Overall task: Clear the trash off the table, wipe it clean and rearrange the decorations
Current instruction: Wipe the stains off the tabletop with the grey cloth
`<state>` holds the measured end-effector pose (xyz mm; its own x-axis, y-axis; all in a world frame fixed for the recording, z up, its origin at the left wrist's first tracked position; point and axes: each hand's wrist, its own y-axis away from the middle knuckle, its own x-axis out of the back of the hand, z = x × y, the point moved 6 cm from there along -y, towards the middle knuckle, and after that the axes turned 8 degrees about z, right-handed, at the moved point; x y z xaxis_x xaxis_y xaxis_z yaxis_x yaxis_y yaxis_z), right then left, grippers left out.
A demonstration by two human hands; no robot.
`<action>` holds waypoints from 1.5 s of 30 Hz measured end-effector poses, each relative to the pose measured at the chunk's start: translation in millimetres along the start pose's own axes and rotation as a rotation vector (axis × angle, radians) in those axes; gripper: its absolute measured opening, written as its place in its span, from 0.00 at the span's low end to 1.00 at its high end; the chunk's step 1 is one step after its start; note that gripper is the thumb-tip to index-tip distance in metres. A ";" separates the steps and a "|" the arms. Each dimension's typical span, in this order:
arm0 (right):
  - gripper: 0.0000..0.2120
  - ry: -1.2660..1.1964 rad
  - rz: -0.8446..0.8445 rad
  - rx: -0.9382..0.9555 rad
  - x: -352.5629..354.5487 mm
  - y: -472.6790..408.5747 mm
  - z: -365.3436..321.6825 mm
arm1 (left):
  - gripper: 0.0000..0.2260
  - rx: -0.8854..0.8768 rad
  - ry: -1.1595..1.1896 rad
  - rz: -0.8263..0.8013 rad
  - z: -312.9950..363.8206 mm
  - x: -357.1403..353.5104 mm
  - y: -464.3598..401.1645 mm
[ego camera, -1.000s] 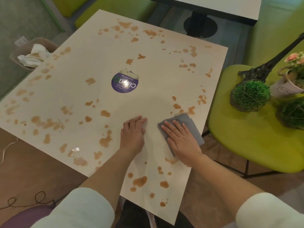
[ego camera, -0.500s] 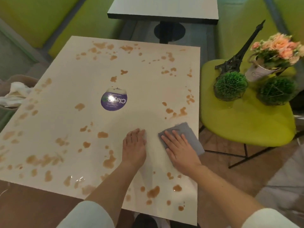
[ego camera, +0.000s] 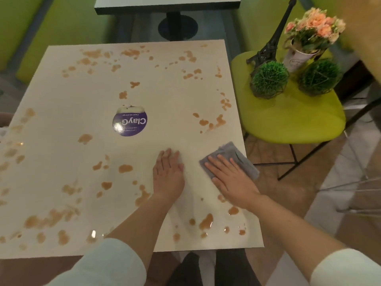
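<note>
Brown spills (ego camera: 125, 168) dot a cream tabletop (ego camera: 61, 112), thickest along its left and near edges, with a round purple sticker (ego camera: 130, 124) near the middle. The person's left hand (ego camera: 168, 174) lies flat on the tabletop, fingers straight and together, its grip holding nothing. Just to its right, the right hand (ego camera: 232, 179) presses a grey cloth (ego camera: 237, 156) against the tabletop's right edge, fingers spread and straight. Farther right, a lime-green chair (ego camera: 288, 122) carries the decorations: two green grass balls (ego camera: 269, 79), a dark Eiffel Tower model (ego camera: 270, 43) and a pot of peach flowers (ego camera: 311, 27).
</note>
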<state>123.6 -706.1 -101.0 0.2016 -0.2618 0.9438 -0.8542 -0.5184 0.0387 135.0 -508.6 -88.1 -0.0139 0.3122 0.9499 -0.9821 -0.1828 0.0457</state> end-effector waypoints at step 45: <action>0.21 0.166 0.221 -0.568 6.4 122.3 -7.4 | 0.19 -0.223 0.029 0.003 10.7 12.0 23.1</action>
<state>16.9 -765.2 -87.8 -0.0469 -0.1599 0.9860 -0.9976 0.0588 -0.0379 114.2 -519.0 -72.3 -0.0194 0.3391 0.9405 -0.9992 0.0254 -0.0297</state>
